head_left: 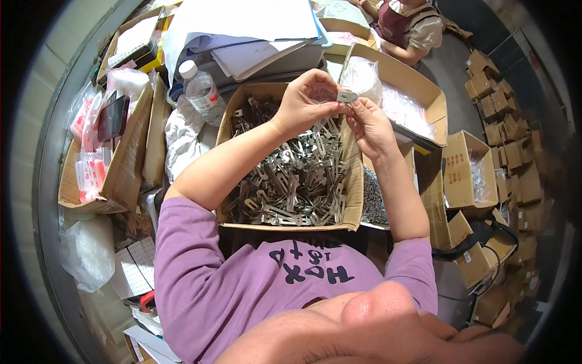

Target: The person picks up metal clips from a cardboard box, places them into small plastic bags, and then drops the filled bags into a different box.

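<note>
Above a cardboard box (353,182) full of loose metal pieces, my two hands meet at the fingertips. A small flat metal plate with a slot (347,96) sits between them, pinched by my right hand (371,126). My left hand (306,102) is closed, its fingers curled round what looks like a clear plastic bag (322,93). The thumb tip of that hand lies close against the plate. Below my wrists, the heap of slotted metal plates (297,176) fills the box; my left forearm hides part of it.
Right of the box lie small metal parts (373,197) and a carton of clear bags (403,112). A water bottle (203,94) stands at left, near a carton holding a phone (113,118). Papers (248,36) cover a grey bin behind. Another person (406,27) is at far right.
</note>
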`<action>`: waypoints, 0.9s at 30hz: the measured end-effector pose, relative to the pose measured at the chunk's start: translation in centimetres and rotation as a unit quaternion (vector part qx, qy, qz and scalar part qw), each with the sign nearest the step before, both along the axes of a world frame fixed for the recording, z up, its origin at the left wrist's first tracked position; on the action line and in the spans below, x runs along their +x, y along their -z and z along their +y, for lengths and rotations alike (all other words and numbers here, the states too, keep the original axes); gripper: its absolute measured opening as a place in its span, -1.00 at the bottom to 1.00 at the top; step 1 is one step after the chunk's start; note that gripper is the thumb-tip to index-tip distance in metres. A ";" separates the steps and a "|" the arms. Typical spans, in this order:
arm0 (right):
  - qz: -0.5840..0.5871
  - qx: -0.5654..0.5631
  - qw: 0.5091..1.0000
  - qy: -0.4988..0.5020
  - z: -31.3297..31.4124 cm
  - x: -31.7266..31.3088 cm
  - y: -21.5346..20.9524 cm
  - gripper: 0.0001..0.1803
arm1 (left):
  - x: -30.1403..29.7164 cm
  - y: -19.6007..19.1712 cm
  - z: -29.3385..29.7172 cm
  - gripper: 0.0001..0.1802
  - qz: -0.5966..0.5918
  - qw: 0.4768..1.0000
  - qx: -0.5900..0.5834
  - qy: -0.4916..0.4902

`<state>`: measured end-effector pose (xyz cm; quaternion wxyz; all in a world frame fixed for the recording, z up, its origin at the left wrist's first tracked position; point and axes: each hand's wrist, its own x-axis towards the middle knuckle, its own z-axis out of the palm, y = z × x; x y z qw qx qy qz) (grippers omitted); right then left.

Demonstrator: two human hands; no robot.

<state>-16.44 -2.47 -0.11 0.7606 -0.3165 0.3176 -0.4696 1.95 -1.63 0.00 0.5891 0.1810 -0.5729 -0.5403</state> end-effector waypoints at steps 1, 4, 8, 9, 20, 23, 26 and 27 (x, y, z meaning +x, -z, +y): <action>-0.002 0.000 1.000 0.002 0.0 -0.1 0.1 -0.83 | -0.1 0.0 0.2 -0.67 0.014 1.000 0.010 0.016; -0.035 -0.003 0.999 -0.041 0.2 -0.2 0.2 -0.83 | -0.3 0.4 0.2 -0.65 -0.006 1.000 -0.003 0.014; 0.021 -0.109 0.990 0.090 0.2 -1.2 -1.7 -0.80 | -0.9 0.1 0.2 -0.58 -0.065 0.998 -0.007 -0.016; 0.039 -0.171 0.975 0.136 0.1 -1.5 -2.0 -0.80 | -0.9 -0.2 0.2 -0.57 -0.117 0.993 0.007 -0.031; 0.458 -0.507 0.727 0.070 1.4 -2.1 -4.0 -0.81 | -1.4 0.5 1.0 -0.57 -0.208 0.959 0.157 0.112; 0.634 -0.393 0.666 -0.001 0.5 -5.2 -3.8 -0.78 | -1.3 0.2 1.0 -0.58 -0.178 0.955 0.197 0.132; 0.749 -0.352 0.544 -0.137 -0.4 -7.1 0.8 -0.81 | -1.4 0.1 0.8 -0.57 -0.151 0.961 0.191 0.132; 0.762 -0.340 0.528 -0.155 -0.2 -7.2 2.4 -0.82 | -1.5 0.2 0.8 -0.57 -0.150 0.961 0.190 0.136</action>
